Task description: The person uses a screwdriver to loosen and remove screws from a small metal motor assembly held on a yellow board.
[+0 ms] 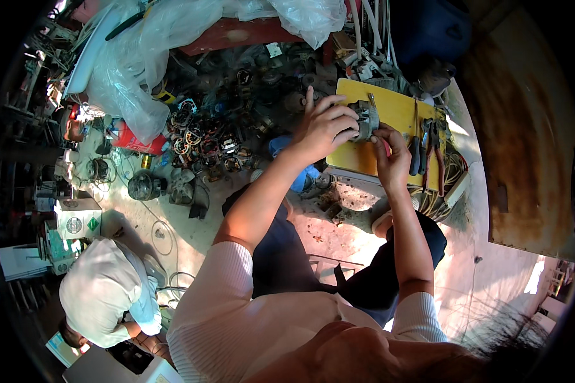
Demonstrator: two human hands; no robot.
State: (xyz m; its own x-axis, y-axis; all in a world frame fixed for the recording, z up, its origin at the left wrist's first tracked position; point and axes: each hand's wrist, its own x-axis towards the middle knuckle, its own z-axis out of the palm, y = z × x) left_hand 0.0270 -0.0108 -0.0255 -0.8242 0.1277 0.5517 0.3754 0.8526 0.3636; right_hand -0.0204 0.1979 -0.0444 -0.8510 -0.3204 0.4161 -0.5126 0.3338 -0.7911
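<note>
A grey, round metal part (pixel 368 119), which looks like a motor housing, is held over a low yellow-topped table (pixel 396 102). My left hand (pixel 324 127) grips its left side, with one finger raised. At its lower right edge, my right hand (pixel 393 152) pinches with thumb and fingers; whether a small piece is between them is hidden. Red-handled pliers (pixel 438 163) and dark-handled tools (pixel 419 150) lie to the right on the yellow top. A thin metal rod or bolt (pixel 372 100) rests just beyond the part.
A heap of motor parts and wires (pixel 198 131) covers the floor at left, beside a red container (pixel 134 137) and plastic sheeting (pixel 153 57). Coiled cable (pixel 437 204) lies right of the table. Another person (pixel 105 287) bends over at lower left. A rusty panel (pixel 530 127) stands at right.
</note>
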